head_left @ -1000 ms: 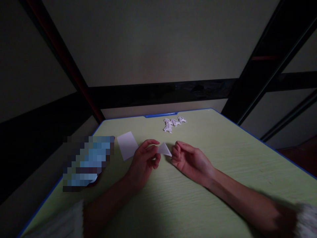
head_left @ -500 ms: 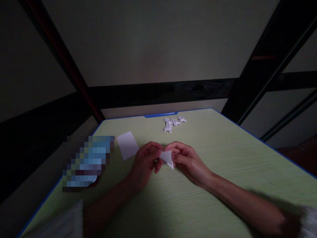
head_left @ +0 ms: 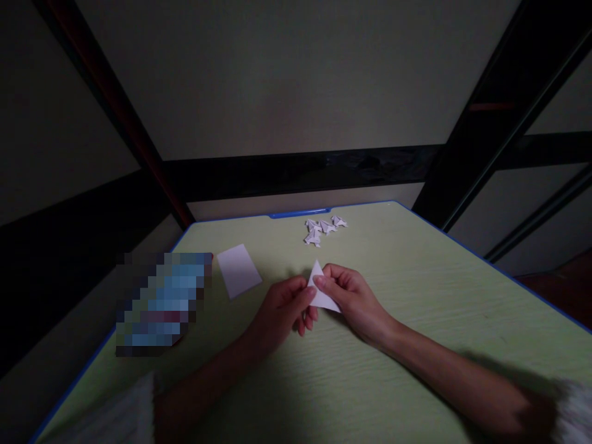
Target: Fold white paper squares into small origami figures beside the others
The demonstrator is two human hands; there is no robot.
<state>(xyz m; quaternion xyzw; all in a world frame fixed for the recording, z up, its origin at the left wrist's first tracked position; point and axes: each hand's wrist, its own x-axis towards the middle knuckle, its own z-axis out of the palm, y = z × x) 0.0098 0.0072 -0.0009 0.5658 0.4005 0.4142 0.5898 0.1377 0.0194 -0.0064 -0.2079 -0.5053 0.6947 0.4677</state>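
A small folded piece of white paper (head_left: 324, 300), triangular with one point up, is held between both hands above the table. My left hand (head_left: 284, 308) pinches its left edge between thumb and fingers. From the other side my right hand (head_left: 354, 299) grips it, thumb pressed flat on the front face and fingers behind. The fingers hide part of the paper's back and right side. Beyond the hands lies a cluster of several small folded paper figures (head_left: 313, 235). A flat white sheet of paper (head_left: 239, 272) rests to the left of my left hand.
A pixelated, bluish object (head_left: 169, 302) lies along the table's left side. The pale green table (head_left: 416, 271) has a blue rim and a blue handle-like strip (head_left: 300, 213) at its far edge. A light wall panel with a dark band stands behind it.
The folded paper has been turned, so its point now faces up and its wide edge down. My right thumb has moved onto its front, and my left hand has shifted its grip.
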